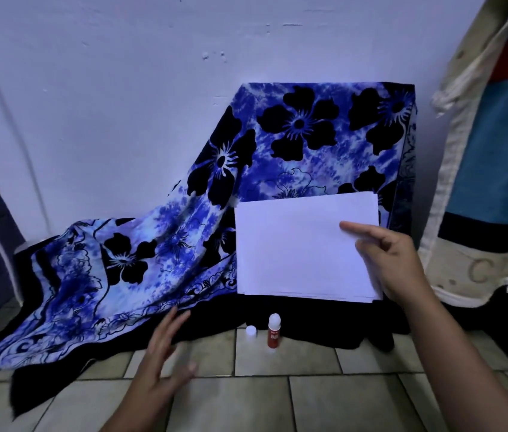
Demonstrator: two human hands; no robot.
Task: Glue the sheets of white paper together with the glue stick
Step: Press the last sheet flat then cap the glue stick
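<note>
head view: the right hand [393, 263] grips a small stack of white sheets [296, 244] by its right edge, thumb across the front and the other fingers hidden behind. the stack is held upright in front of a blue flowered cloth [277, 145] draped against the wall [122, 73]. the sheet edges sit slightly out of line at the top and bottom. the left hand [165, 353] holds nothing; it is open with fingers spread, blurred, low over the tiled floor [308, 400] by the cloth's dark hem. the red glue stick [274, 332] stands upright on the floor below the stack, touched by neither hand. its white cap [251, 330] is off and lies just beside it on the left.

as for progress, the stick is uncapped and ready. no glue shows on the front sheet, and i cannot tell whether any sheets are already stuck together. what looks left to do: lay a sheet flat, rub glue on it, and press the next one onto it.
</note>
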